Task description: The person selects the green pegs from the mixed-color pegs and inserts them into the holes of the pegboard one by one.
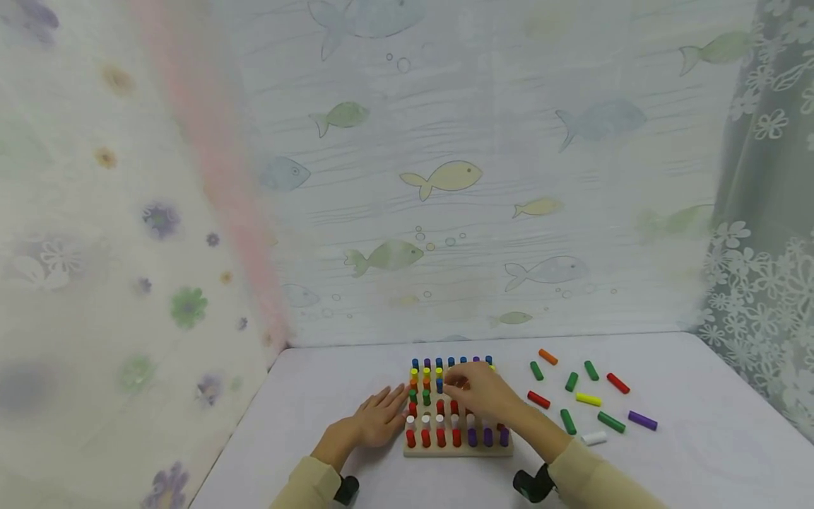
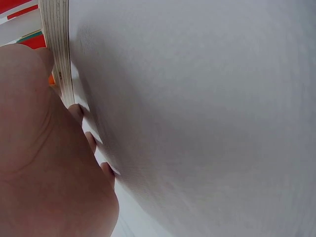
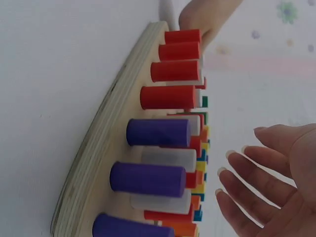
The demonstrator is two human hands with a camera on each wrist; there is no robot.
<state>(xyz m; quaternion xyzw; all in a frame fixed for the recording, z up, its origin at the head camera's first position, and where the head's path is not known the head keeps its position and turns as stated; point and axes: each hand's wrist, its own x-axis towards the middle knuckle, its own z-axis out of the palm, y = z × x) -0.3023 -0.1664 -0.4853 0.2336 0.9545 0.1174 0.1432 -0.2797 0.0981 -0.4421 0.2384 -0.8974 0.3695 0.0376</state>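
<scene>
Pegboard, pale wood, rectangular [image 1: 458, 452]: on the white-covered table [image 1: 286, 431], rows of coloured cylindrical pegs upright in it. Near row: four red, three purple; white row behind.

Left hand [image 1: 381, 417]: flat on the table at the board's left edge, fingers straight, nothing gripped.

Right hand [image 1: 486, 389]: above the board's right half, fingertips near an upright blue cylindrical peg [image 1: 439, 385]. The head view hides the gap between the fingers; the right wrist view shows thumb and fingers apart, no peg between them.

Loose pegs, right of the board, head view only: five green, two red, one each orange [image 1: 548, 357], yellow [image 1: 588, 399], purple [image 1: 642, 420] and white [image 1: 594, 438].

Board edge, layered plywood [image 3: 94, 143]: layers legible in both wrist views, not in the head view.
</scene>
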